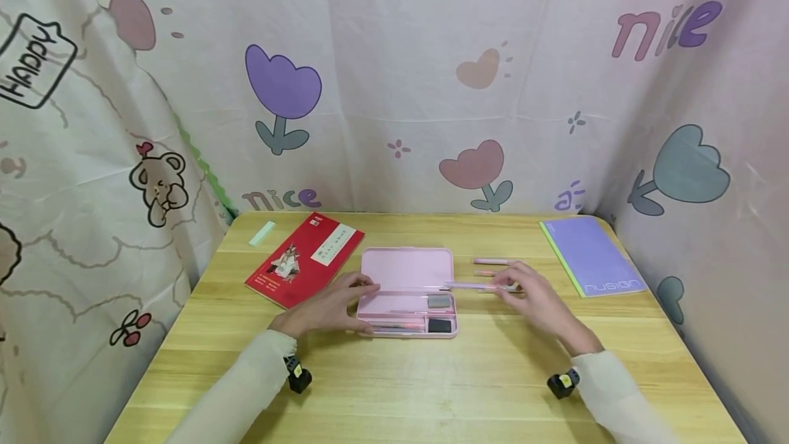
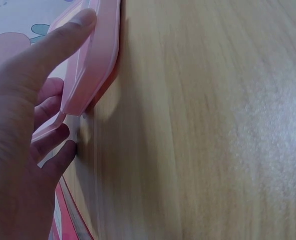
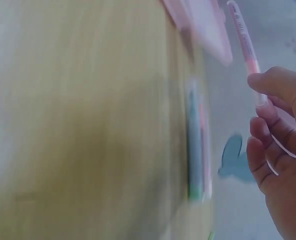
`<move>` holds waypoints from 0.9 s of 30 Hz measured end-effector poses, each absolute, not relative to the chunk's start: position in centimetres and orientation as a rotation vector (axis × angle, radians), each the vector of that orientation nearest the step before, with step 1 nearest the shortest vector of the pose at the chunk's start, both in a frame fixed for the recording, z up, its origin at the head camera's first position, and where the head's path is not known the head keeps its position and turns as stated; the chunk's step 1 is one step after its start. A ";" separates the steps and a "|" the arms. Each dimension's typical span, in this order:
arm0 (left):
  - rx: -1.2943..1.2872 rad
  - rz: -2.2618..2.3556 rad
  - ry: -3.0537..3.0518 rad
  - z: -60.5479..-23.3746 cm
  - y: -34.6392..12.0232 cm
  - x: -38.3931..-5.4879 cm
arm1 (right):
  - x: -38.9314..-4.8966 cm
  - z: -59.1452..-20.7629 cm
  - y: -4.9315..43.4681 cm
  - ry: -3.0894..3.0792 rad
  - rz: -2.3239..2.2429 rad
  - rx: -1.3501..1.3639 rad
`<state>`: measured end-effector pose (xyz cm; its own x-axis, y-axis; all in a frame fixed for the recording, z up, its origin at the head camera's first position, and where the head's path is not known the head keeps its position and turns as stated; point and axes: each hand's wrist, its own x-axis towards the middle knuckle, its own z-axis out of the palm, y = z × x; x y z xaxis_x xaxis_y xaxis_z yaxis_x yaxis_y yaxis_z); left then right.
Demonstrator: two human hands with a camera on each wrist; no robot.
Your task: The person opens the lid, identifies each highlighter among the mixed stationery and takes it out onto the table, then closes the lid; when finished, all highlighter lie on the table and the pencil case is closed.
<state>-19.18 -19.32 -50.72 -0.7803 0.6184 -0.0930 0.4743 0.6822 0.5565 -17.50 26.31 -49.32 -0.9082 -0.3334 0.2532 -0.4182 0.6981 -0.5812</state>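
An open pink pencil case (image 1: 407,269) lies on the table, its lid laid back. My left hand (image 1: 329,303) holds the case's left end, with the thumb on the front rim and fingers near the hinge; the left wrist view shows the thumb (image 2: 62,40) against the pink side. Inside are a grey block (image 1: 439,301), a black block (image 1: 439,326) and thin pens or sticks in the front compartment. Right of the lid, my right hand (image 1: 536,297) pinches a pink pen (image 3: 244,40) between thumb and fingers, above the table. Several pens (image 3: 195,145) lie beneath that hand, blurred.
A red booklet (image 1: 296,262) lies left of the case, with a pale green strip (image 1: 261,233) beyond it. At the back right lies a purple notebook (image 1: 592,252). Patterned curtains (image 1: 382,88) border the wooden table (image 1: 444,389) behind and at both sides.
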 end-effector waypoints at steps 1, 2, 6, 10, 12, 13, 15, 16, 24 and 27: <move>0.872 0.752 2.624 -50.7 -19.3 -19.2 | -17.4 -49.5 27.0 -2.781 0.993 0.597; 0.872 0.751 2.624 -50.7 -19.3 -19.1 | -17.4 -49.7 27.7 -2.784 0.982 0.587; 0.862 0.760 2.620 -50.7 -19.3 -19.1 | -16.9 -50.6 29.8 -2.797 0.957 0.562; 0.857 0.763 2.616 -50.7 -19.3 -19.2 | -16.4 -51.3 31.2 -2.807 0.959 0.561; 0.858 0.759 2.616 -50.7 -19.3 -19.2 | -16.2 -51.6 31.7 -2.814 0.963 0.559; 0.857 0.758 2.616 -50.7 -19.3 -19.2 | -16.1 -51.7 32.0 -2.823 0.964 0.556; 0.856 0.758 2.616 -50.7 -19.3 -19.2 | -16.0 -51.8 32.4 -2.836 0.964 0.546; 0.853 0.761 2.615 -50.6 -19.2 -19.2 | -16.0 -51.9 32.6 -2.841 0.964 0.540; 0.849 0.763 2.615 -50.4 -19.2 -19.1 | -16.1 -52.6 33.3 -2.868 0.952 0.508; 0.851 0.762 2.616 -50.4 -19.2 -19.0 | -16.1 -52.9 33.3 -2.861 0.943 0.516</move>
<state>-19.04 -19.20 -50.36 -0.7851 0.6106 -0.1036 0.4593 0.6863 0.5639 -16.14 33.27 -52.89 -0.9395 -0.2893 0.1834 -0.3417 0.7532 -0.5621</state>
